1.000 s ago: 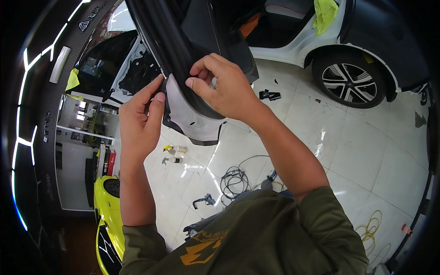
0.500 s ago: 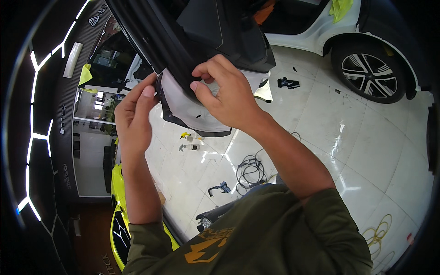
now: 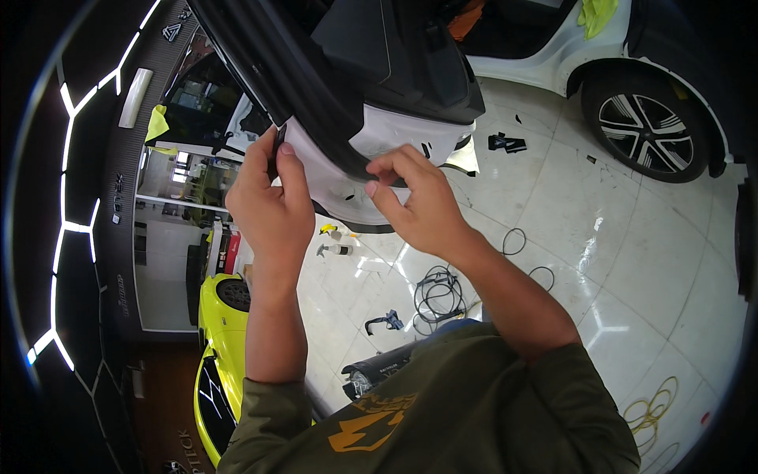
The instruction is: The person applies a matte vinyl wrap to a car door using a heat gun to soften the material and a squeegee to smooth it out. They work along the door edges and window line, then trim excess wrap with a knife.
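Note:
A car door stands in front of me, with a white painted panel [image 3: 316,162] and a black rubber seal [image 3: 339,150] running along it. At the panel's left side, the thumb and fingers of my left hand [image 3: 272,193] close round its dark edge strip [image 3: 279,141]. My right hand [image 3: 414,201] is beside the seal's lower end, its fingers curled and a gap between thumb and forefinger; nothing shows in it. Small black marks [image 3: 427,150] lie on the white panel. The fingers partly hide the door's lower corner.
Spray bottles [image 3: 339,250], a coiled black cable [image 3: 438,296] and a dark clip-like part [image 3: 384,321] lie on the tiled floor. A wheel [image 3: 647,130] of the white car is at the right. A yellow-green car [image 3: 217,316] stands at the left. Yellow hose [image 3: 651,411] lies lower right.
Both hands have shifted right and down in view. My right hand has moved lower along the seal, uncovering more of the white panel. The whole scene has slid slightly right.

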